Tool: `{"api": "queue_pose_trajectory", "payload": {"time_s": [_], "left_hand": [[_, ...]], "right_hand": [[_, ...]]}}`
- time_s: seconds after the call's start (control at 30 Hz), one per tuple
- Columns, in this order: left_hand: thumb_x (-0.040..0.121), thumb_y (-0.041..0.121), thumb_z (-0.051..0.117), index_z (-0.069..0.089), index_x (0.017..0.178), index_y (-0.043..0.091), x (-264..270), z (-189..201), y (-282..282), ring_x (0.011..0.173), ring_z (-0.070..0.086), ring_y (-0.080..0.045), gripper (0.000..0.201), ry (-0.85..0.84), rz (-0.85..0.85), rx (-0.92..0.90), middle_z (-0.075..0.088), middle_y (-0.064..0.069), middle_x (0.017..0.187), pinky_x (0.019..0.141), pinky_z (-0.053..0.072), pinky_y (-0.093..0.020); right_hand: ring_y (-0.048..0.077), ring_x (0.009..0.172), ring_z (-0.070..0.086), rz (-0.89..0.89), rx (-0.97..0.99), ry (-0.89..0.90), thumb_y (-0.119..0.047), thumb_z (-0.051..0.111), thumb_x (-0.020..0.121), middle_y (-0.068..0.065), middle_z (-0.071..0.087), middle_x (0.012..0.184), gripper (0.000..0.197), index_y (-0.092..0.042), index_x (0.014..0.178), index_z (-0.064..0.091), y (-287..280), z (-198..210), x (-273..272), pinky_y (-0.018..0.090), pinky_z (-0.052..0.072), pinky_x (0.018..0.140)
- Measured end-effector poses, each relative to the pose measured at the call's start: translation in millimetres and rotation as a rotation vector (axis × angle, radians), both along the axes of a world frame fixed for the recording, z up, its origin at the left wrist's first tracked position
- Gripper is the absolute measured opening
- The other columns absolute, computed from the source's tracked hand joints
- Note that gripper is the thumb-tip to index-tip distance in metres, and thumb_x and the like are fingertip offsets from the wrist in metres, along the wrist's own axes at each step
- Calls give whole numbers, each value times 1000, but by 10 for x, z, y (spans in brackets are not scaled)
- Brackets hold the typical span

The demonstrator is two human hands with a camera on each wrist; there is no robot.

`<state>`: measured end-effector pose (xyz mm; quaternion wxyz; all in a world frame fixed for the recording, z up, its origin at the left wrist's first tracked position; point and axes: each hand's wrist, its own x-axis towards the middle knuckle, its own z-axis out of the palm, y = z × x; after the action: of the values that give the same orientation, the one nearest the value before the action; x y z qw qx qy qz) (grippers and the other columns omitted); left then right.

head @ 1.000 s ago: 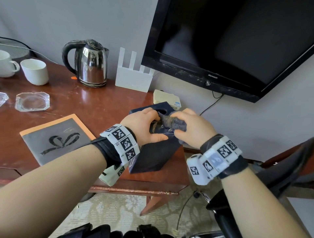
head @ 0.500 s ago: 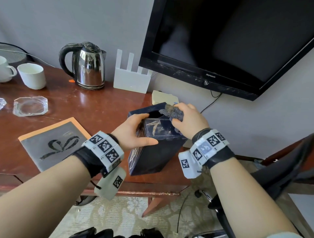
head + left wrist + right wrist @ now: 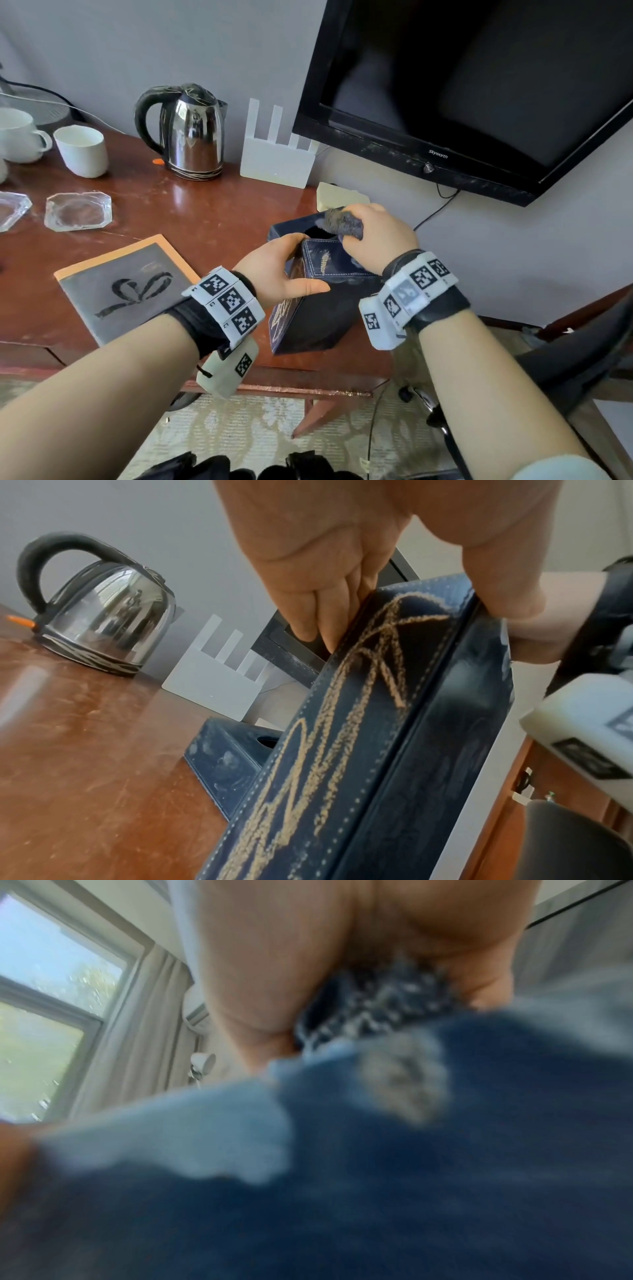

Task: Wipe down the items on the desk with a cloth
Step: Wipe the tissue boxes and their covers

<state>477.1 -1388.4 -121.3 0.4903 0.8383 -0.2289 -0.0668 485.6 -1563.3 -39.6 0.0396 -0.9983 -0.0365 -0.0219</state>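
A dark navy tissue box point(image 3: 318, 308) with gold lettering stands tilted on the desk's front right part. My left hand point(image 3: 279, 270) grips its near upper edge, thumb on one face and fingers point(image 3: 325, 610) on the other. My right hand point(image 3: 373, 233) holds a dark grey fuzzy cloth point(image 3: 339, 224) bunched in its fingers and presses it on the box's top far edge. In the right wrist view the cloth point(image 3: 377, 1007) and the box point(image 3: 377, 1177) are blurred. The box's gold script point(image 3: 342, 723) fills the left wrist view.
On the reddish wooden desk point(image 3: 205, 219) stand a steel kettle point(image 3: 191, 133), a white router point(image 3: 277, 154), two white cups point(image 3: 82, 150), glass ashtrays point(image 3: 77, 210) and a grey folder point(image 3: 126, 287). A black TV point(image 3: 479, 85) hangs above right. A dark chair point(image 3: 582, 359) is at the right.
My right hand has slid the cloth from the box's middle top up to its far edge. My left hand has shifted lower on the box and keeps its grip.
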Motion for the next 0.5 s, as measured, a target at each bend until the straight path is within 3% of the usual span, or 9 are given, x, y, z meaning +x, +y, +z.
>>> {"api": "queue_pose_trajectory", "payload": {"time_s": [0.17, 0.27, 0.4, 0.5], "left_hand": [[53, 83, 58, 41, 133, 23, 33, -50, 9, 121, 51, -14, 101, 14, -17, 7, 53, 5, 130, 102, 43, -42], [55, 83, 57, 38, 136, 24, 39, -59, 12, 123, 49, -14, 102, -1, -35, 2, 51, 6, 133, 103, 42, -42], [57, 66, 69, 27, 143, 13, 64, -59, 29, 132, 41, -18, 109, 21, -53, 44, 40, -3, 144, 108, 36, -43], [55, 70, 71, 34, 140, 15, 40, -117, 46, 127, 45, -18, 107, -4, -51, 53, 46, -3, 139, 106, 39, -42]], "right_hand": [[15, 96, 54, 286, 97, 104, -27, 57, 82, -9, 46, 107, 39, -34, 120, 51, 34, 60, -318, 36, 47, 81], [18, 101, 54, 231, 91, 111, -28, 56, 82, -6, 50, 113, 39, -34, 121, 51, 76, 73, -284, 37, 47, 84], [24, 103, 56, 51, 81, -44, -29, 53, 85, 0, 52, 120, 40, -33, 124, 48, 287, -5, -156, 31, 44, 79], [21, 103, 54, 166, 80, -54, -28, 53, 85, -2, 51, 119, 40, -33, 124, 49, 409, -49, -260, 27, 39, 72]]}}
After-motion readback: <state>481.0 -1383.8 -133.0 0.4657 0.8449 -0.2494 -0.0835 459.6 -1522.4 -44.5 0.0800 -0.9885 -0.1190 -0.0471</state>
